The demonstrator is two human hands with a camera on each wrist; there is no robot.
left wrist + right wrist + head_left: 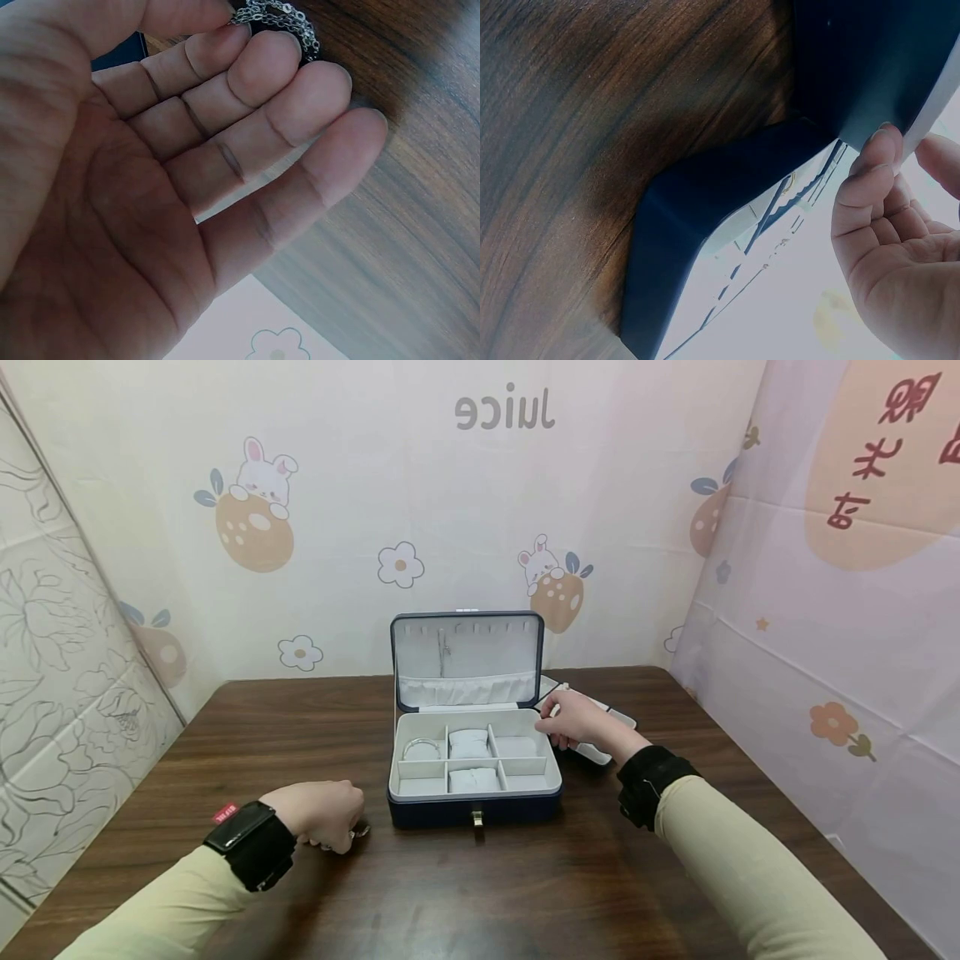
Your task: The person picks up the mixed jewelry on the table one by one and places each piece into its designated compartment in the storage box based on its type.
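Box had 1 bracelet in its far-left corner, but left hand pinched an unboxed chain, right hand gripped the rim.

We find open desk toward the front edge and the back-left corner. The box blocks the centre, its raised lid standing before the back edge. Right fingers and a white-lined piece crowd its right; left fingers narrow its left.
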